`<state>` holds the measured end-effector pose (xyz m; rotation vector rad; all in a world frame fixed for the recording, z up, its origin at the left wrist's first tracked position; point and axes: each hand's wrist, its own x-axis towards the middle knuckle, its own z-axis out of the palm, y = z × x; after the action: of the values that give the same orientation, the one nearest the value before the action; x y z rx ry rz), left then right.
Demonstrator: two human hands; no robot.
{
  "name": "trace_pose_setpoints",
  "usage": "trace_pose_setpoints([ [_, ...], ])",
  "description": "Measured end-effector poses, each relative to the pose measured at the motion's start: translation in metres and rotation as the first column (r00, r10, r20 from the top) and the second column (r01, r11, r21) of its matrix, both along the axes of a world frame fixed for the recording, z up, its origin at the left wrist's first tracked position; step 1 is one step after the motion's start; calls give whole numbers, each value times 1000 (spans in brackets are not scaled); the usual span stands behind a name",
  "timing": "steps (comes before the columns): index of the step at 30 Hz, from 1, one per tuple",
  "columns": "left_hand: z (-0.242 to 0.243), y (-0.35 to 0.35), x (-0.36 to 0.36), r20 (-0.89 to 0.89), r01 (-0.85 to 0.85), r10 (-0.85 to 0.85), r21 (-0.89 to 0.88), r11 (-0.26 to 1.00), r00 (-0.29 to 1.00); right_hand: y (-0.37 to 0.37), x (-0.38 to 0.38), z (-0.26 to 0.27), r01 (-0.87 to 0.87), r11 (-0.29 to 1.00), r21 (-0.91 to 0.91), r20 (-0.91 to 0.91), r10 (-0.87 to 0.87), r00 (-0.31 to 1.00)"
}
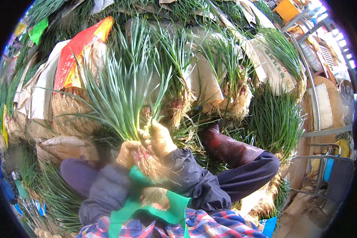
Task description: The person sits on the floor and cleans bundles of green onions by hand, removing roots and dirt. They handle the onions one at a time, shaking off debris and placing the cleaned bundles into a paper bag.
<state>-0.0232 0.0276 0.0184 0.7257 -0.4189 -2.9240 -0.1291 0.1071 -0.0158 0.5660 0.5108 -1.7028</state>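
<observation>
A bunch of green onions (pixel 116 89) with long leaves, reddish bulbs and pale roots is held before my torso, leaves pointing away from me. My left hand (pixel 128 153), in a light glove, grips it around the lower stems near the bulbs. On the other side, my right hand (pixel 160 138), gloved too, has its fingers closed on stems at the bunch's right edge. The dangling roots (pixel 151 168) lie between my forearms. Smaller bunches of onions (pixel 180 98) rest just beyond my hands.
Stacked onion bundles, some wrapped in paper sacks (pixel 206 77), surround me. A red and yellow sack (pixel 77 56) covers one pile at the left. My boot (pixel 229 145) lies on loose leaves at the right. A metal-framed chair (pixel 339 175) stands at the far right.
</observation>
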Motion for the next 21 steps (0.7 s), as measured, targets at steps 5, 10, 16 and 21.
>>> trace_pose_setpoints([
  [5, -15, 0, 1, -272, -18, 59, 151, 988, 960, 3, -20, -37, 521, 828, 210, 191, -557, 808],
  [10, -18, -7, 17, -244, 78, -40, 146, 986, 969, 59, -36, -26, -142, 684, 716, -655, 728, 201],
  [16, -4, -15, 16, -151, 113, -130, -114, 987, 980, 66, -20, 25, -476, 809, 344, -899, 431, 83],
  [21, 23, -28, 36, -120, -72, 51, -182, 981, 991, 84, -41, 21, -311, 552, 774, -633, 659, -405],
])
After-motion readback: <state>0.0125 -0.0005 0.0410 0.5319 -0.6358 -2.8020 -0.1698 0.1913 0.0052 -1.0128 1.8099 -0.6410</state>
